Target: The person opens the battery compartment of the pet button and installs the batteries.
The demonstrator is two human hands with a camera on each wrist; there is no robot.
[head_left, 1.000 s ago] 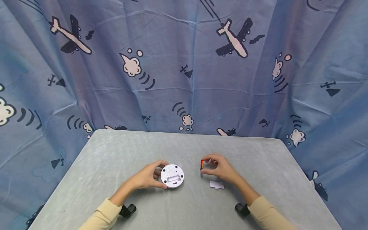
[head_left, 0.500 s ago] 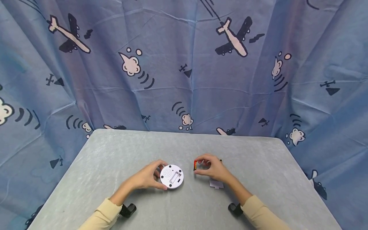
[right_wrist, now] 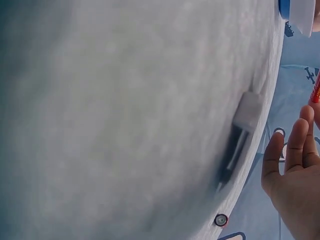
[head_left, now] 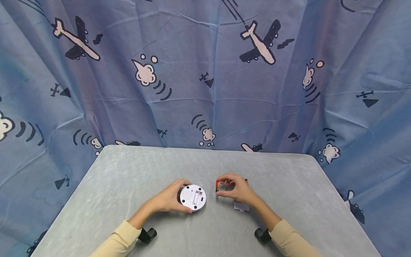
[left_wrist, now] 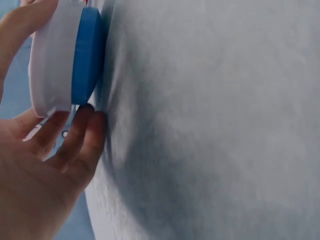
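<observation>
My left hand [head_left: 171, 197] grips a round white device [head_left: 188, 201] by its rim, thumb at the near side and fingers at the far side. Its white face, with dark feet, speaker holes and an uncovered battery compartment [head_left: 197, 197], is up. In the left wrist view, the device's blue lower part [left_wrist: 86, 57] faces the table. To the right, my right hand [head_left: 236, 189] pinches a small red and black battery [head_left: 217, 186] upright between thumb and fingers, apart from the device. A second battery [right_wrist: 221, 220] lies on the table by the right hand, mostly hidden in the head view.
A white battery cover [head_left: 241, 206] with a small tab lies on the table near my right wrist. The grey table [head_left: 144, 160] ends at a blue curtain [head_left: 179, 71] printed with planes. Black camera mounts [head_left: 147, 235] sit under both wrists.
The device has turned within my left hand, so its compartment now runs near upright instead of sideways. My right hand has moved left with the battery, bringing the second battery into sight.
</observation>
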